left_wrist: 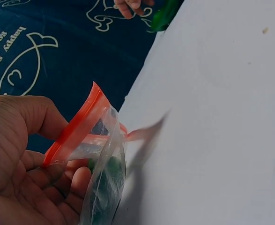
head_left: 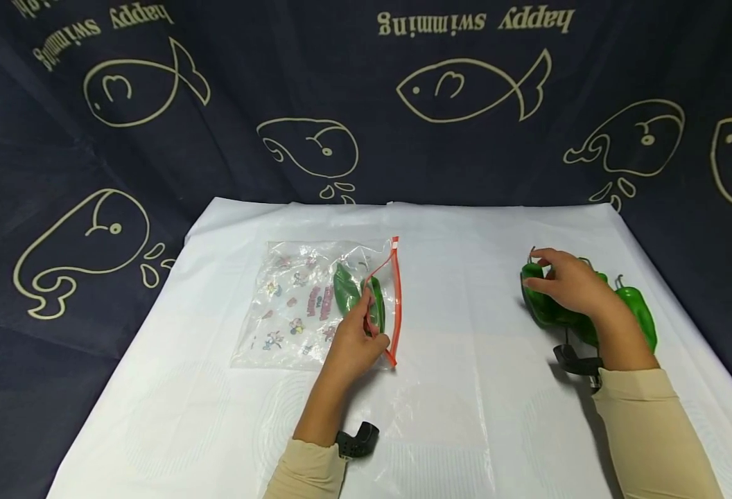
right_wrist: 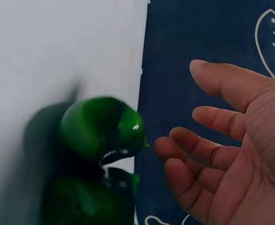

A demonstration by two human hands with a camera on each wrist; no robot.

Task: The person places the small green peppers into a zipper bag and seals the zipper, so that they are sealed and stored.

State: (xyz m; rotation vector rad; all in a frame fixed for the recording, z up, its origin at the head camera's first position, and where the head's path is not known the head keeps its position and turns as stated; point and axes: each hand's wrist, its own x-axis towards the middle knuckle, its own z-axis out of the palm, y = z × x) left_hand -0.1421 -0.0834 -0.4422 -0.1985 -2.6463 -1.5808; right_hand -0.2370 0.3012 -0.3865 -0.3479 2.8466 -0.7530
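Observation:
A clear zip bag (head_left: 291,298) with a red zip edge (left_wrist: 76,126) and printed figures lies on the white-covered table. Two green peppers (head_left: 346,290) show inside it, near its mouth. My left hand (head_left: 356,343) holds the bag at the red edge, thumb on one side and fingers on the other, and the mouth gapes. Over at the right, my right hand (head_left: 568,281) hovers by a green pepper (head_left: 533,294). In the right wrist view its loosely bent fingers (right_wrist: 189,178) stand apart from the shiny pepper (right_wrist: 102,126).
More green peppers, one of them at the outer right (head_left: 640,312), lie close together under and beside the right forearm. A white cloth (head_left: 441,402) covers the table. Behind it hangs a dark curtain (head_left: 366,62) with fish and whale outlines.

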